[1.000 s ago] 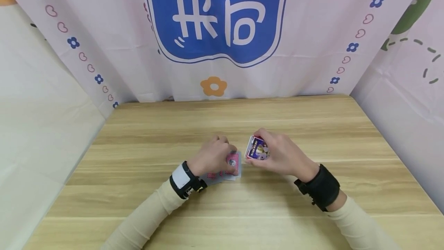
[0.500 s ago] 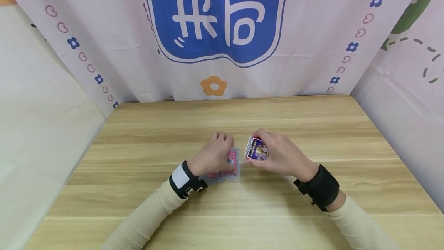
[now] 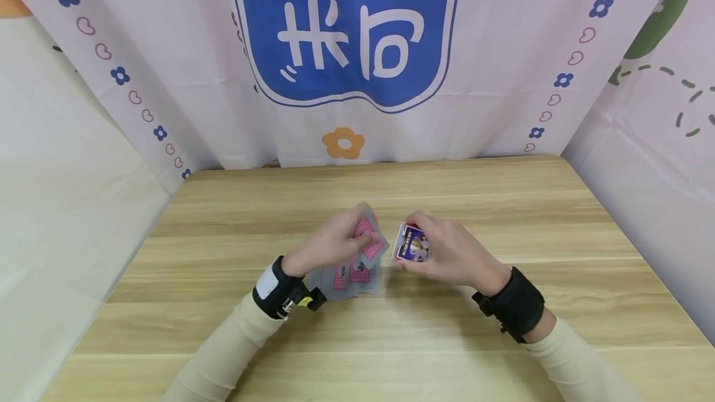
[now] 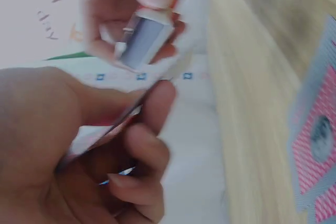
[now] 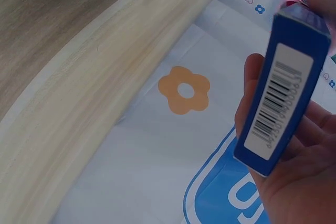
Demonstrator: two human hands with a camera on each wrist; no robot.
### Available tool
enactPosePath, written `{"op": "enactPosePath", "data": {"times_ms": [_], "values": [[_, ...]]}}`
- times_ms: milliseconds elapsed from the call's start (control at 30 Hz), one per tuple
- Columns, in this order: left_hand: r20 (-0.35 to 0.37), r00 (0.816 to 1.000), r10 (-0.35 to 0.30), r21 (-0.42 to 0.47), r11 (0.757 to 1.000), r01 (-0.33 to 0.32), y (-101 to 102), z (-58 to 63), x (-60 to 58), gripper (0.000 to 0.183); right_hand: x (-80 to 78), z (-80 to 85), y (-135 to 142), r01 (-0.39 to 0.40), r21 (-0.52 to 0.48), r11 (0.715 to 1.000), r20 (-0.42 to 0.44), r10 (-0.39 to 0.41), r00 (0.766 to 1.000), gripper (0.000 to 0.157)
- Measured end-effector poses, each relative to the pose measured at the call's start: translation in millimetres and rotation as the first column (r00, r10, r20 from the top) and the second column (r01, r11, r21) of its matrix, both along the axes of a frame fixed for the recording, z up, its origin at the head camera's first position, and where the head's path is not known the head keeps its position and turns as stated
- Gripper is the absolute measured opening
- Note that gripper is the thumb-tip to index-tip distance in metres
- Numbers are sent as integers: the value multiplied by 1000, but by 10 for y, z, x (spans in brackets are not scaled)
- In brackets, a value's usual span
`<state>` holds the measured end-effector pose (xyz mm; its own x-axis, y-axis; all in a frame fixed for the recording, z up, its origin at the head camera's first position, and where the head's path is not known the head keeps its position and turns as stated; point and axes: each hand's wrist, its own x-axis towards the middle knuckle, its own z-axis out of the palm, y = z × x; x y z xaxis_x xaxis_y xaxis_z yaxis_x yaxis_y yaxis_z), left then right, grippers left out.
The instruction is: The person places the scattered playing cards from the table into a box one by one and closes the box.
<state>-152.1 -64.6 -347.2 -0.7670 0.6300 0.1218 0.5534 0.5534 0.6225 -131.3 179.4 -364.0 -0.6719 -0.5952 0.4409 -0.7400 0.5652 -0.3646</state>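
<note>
My left hand [image 3: 329, 244] pinches a playing card [image 3: 373, 250] with a pink patterned back, held tilted above the table. In the left wrist view the held card [image 4: 118, 121] shows edge-on between thumb and fingers; whether it is a single card cannot be told. Beneath that hand, several cards [image 3: 359, 275] lie overlapping, backs up. My right hand [image 3: 460, 253] grips a small blue card box [image 3: 414, 244] just to the right. Its end facing the left hand looks open, with a grey inside [image 4: 143, 41]. A barcode [image 5: 278, 100] marks one narrow side.
The wooden table [image 3: 447, 340] extends around both hands. Behind it hangs a white cloth [image 3: 475, 123] with a blue emblem and an orange flower [image 3: 343, 142]. More cloth [image 3: 72, 203] lines the left and right sides.
My left hand has risen off the spread cards, lifting a card up and tilting it near the box. The right hand still holds the box in almost the same place.
</note>
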Motion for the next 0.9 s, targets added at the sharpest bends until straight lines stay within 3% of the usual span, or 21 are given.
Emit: {"op": "enactPosePath", "data": {"times_ms": [133, 300, 433, 533, 667, 900], "values": [[25, 999, 27, 132, 991, -30, -35, 118, 22, 22, 5, 10, -8, -1, -4, 1000, 8, 1, 1000, 60], [48, 998, 43, 186, 981, -51, -21, 171, 51, 22, 10, 15, -17, -2, -3, 1000, 3, 2, 1000, 60], [72, 997, 35, 240, 969, -51, 27, 145, 63, 21, 23, 18, -33, -22, -9, 1000, 0, 22, 1000, 61], [46, 998, 40, 288, 956, -52, 67, 122, 72, 21, 32, 25, -38, -24, -12, 1000, -2, 24, 1000, 62], [-13, 997, 73, 328, 942, -65, 117, 127, 109, 20, 36, 34, -38, -21, -25, 999, 8, 21, 1000, 62], [-23, 989, 143, 334, 934, -127, 197, 11, 128, 23, 41, 26, -50, -19, -55, 998, 5, 19, 1000, 57]]}}
